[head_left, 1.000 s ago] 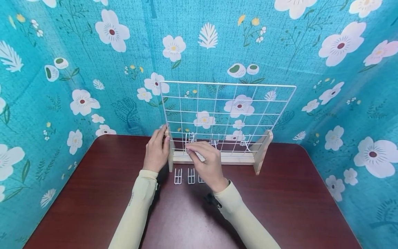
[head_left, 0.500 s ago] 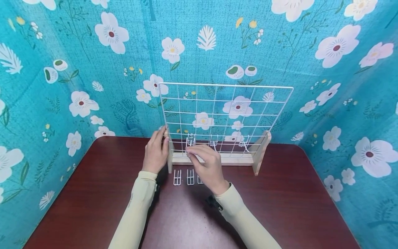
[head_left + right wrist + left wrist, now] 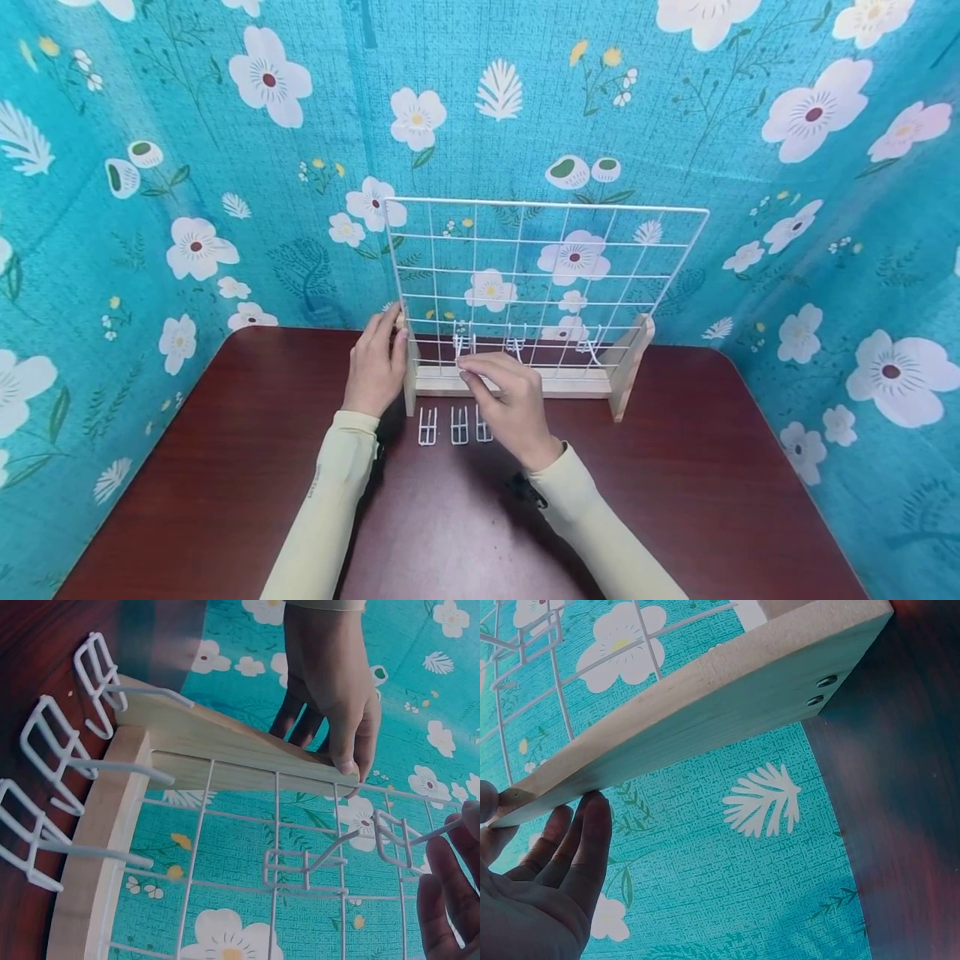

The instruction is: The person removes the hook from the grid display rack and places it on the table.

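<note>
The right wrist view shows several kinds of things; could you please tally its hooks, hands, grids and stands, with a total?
Hooks: 5 (3 table hooks, 1 grid hook, 1 held hook)
Hands: 2 (left hand, right hand)
Grids: 1 (wire grid)
Stands: 1 (wooden stand)
Total: 9

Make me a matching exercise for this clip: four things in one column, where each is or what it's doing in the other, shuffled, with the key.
1. Left hand
2. Right hand
3. Three loose hooks
4. Floral cloth

A. On the table, in front of the grid
B. Pinching a white wire hook
C. Behind the grid
D. Gripping a wooden upright

Pairs: 1-D, 2-B, 3-A, 4-C
</note>
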`<state>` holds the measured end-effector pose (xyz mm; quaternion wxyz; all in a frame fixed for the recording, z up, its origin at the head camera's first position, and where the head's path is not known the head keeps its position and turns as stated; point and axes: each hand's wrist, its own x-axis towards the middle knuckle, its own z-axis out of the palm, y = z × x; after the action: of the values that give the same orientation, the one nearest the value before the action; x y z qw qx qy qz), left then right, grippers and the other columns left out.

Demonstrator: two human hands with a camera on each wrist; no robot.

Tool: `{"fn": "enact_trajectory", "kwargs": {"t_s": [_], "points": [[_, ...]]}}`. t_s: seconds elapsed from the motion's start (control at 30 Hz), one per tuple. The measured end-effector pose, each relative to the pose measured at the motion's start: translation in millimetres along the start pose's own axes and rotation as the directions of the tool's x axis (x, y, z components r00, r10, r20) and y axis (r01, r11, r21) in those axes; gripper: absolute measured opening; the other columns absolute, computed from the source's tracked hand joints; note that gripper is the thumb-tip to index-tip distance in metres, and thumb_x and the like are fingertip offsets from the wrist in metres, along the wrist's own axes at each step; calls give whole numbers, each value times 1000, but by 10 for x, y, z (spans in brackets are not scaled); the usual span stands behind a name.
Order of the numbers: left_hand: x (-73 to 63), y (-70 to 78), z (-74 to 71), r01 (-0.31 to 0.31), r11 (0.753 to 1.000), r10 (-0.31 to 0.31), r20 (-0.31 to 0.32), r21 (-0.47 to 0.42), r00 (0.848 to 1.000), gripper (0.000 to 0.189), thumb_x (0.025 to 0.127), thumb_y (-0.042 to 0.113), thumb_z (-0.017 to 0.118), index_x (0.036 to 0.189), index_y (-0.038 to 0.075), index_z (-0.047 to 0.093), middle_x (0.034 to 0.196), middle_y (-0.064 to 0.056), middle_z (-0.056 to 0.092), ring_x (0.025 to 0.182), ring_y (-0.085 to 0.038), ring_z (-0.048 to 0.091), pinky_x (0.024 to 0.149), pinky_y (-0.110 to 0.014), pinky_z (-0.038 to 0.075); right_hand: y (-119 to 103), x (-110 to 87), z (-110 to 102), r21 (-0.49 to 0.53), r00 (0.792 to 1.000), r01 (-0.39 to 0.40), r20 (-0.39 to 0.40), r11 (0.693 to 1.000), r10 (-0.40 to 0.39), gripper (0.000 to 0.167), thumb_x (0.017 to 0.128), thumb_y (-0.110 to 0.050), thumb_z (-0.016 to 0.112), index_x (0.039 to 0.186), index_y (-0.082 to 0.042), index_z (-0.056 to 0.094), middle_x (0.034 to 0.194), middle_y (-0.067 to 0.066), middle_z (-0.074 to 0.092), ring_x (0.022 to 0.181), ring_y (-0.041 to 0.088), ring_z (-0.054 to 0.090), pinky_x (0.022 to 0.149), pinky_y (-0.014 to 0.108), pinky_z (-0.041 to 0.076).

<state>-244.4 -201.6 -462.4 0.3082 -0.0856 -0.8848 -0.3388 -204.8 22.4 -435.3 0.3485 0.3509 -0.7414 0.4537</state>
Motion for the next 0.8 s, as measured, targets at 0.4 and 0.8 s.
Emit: {"fn": "enact_trajectory", "kwargs": {"t_s": [0.4,0.8], "points": [[-1,3,-8,13,1000,-13,17,-4,1000,46,111,27,49,154,10,51,126,-17,64,107,-38,68,94,-56,57,77,-84,-57,-5,1000,18,-3,1000,-18,18,86,6,78,102,-3,82,96,10,82,88,25,78,88,30,61],[9,-7,-6,-14,1000,14,-11,0,1000,45,111,26,51,152,9,53,123,-18,65,103,-37,69,92,-56,58,123,-130,-82,-28,1000,12,18,1000,-11,17,87,3,79,103,-4,82,97,11,82,89,25,79,87,32,62]]}}
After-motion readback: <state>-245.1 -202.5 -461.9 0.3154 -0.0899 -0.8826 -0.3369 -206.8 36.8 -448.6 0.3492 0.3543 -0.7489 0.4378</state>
